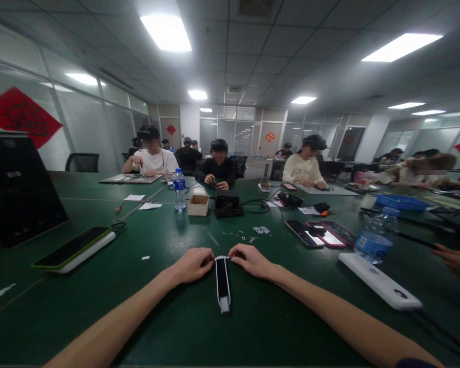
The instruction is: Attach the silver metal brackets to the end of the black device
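A slim white-and-black stick-shaped device (223, 282) lies lengthwise on the green table (168, 306) in front of me. My left hand (193, 263) and my right hand (250, 259) meet at its far end. Both have their fingers curled in a pinch on that end. Small metal parts (261, 230) and several tiny screws (240, 235) lie just beyond my hands.
A phone on a white power bank (74, 250) lies at left by a black laptop (17, 189). At right are phones (322, 235), a water bottle (374, 234), a white power bank (379, 281) and another person's hand (458, 260). Across the table sit people, a bottle (179, 190), a small box (198, 205).
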The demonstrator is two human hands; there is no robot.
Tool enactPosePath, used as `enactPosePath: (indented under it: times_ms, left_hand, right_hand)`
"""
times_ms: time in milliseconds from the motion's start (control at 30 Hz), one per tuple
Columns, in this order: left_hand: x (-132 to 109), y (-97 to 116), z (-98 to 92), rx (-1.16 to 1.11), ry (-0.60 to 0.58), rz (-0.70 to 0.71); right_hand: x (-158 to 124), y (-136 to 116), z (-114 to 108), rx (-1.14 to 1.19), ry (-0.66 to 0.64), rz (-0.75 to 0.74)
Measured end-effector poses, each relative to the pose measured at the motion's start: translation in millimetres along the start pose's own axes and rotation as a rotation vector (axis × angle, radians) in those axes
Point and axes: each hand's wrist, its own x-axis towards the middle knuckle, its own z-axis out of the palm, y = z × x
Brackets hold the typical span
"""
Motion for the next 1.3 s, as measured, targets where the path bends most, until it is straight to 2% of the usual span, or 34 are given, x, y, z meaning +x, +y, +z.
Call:
enactPosePath:
  times_ms: [200, 467, 667, 1000, 1200, 1300]
  left_hand:
    - [1, 2, -2.0, -0.003, -0.003, -0.001]
    - [0, 2, -1.4, 0.002, -0.005, -0.006]
    - [1, 3, -2.1, 0.017, -0.006, -0.017]
    - [2, 1, 1.6, 0.018, 0.018, -0.005]
    - [2, -1, 1.0, 0.013, 0.015, 0.008]
    - [2, -1, 0.6, 0.004, 0.015, 0.007]
  right_hand:
    - [-5, -7, -3, 0.075, 0.013, 0.054]
    - [-2, -6, 2, 0.082, 0.051, 0.025]
    - [-1, -6, 4, -0.005, 0.074, 0.004]
    - [5, -6, 10, 0.095, 0.073, -0.001]
    - [1, -5, 10, 0.018, 0.071, -0.054]
    - [0, -3, 2, -0.054, 0.062, -0.101]
